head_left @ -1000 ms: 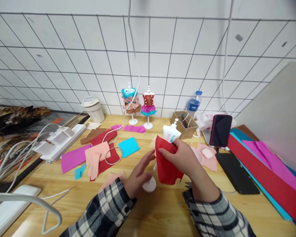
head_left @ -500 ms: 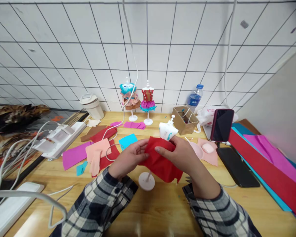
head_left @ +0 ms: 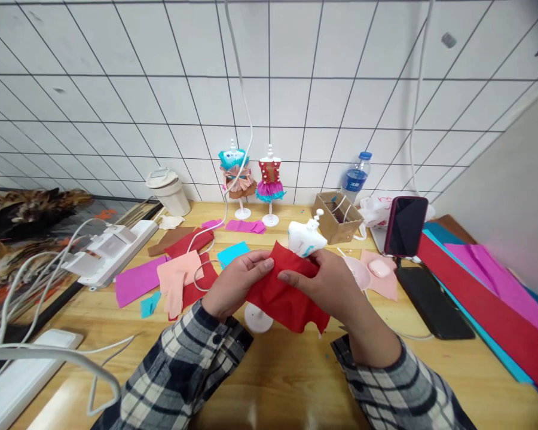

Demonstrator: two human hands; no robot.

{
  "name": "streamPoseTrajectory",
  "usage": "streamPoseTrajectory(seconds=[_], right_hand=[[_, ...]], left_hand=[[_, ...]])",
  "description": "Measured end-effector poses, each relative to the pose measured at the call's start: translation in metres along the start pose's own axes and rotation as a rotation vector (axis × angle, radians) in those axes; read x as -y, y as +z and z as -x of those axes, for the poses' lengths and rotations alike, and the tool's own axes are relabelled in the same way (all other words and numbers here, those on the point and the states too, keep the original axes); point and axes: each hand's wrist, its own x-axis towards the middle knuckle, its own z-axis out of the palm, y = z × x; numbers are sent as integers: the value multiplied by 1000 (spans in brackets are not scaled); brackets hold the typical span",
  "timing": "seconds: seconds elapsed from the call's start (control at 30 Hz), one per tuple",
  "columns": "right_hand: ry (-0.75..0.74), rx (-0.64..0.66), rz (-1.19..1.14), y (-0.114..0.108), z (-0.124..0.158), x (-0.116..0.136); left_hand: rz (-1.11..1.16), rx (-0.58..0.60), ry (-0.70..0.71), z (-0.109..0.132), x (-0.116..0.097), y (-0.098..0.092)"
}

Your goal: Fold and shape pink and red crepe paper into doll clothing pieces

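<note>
A piece of red crepe-like cloth [head_left: 287,301] hangs across the front of a small white dress form [head_left: 305,237], which leans to the right. Thumb and fingers of my left hand [head_left: 238,280] pinch the cloth's upper left edge. My right hand [head_left: 334,280] is closed round the form's side, its thumb pressing the cloth against it and its other fingers hidden behind. Most of the torso and stem are covered by the cloth; the round white base [head_left: 257,318] shows below, left of the cloth.
Two dressed miniature forms, one with a blue collar [head_left: 235,179] and one with a magenta skirt [head_left: 270,182], stand by the wall. Fabric scraps [head_left: 143,280] lie left. A cardboard box [head_left: 336,224], bottle [head_left: 355,179], phones [head_left: 406,227] and long fabric strips [head_left: 488,298] are right. A cable [head_left: 246,107] hangs centrally.
My left thumb and fingers have closed on the cloth's upper left edge. The dress form has tilted further, its base shifting left and up. My right hand keeps its grip.
</note>
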Motion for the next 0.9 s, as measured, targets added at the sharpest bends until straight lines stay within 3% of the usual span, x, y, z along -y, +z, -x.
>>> streamPoseTrajectory(seconds=[0.2, 0.27, 0.47, 0.67, 0.8, 0.9], right_hand=[[0, -26, -73, -2, 1, 4], [7, -33, -79, -4, 1, 4], [11, 5, -30, -5, 1, 4], [22, -20, 7, 3, -1, 0], [-43, 86, -193, -5, -3, -4], [-133, 178, -378, -13, -5, -9]], left_hand=[[53, 282, -86, -1, 5, -7], [57, 319, -76, -2, 7, -12], [-11, 321, -66, 1, 1, -23], [-203, 202, 18, 6, -7, -6], [-42, 145, 29, 6, -8, -7], [92, 175, 7, 7, -10, -16]])
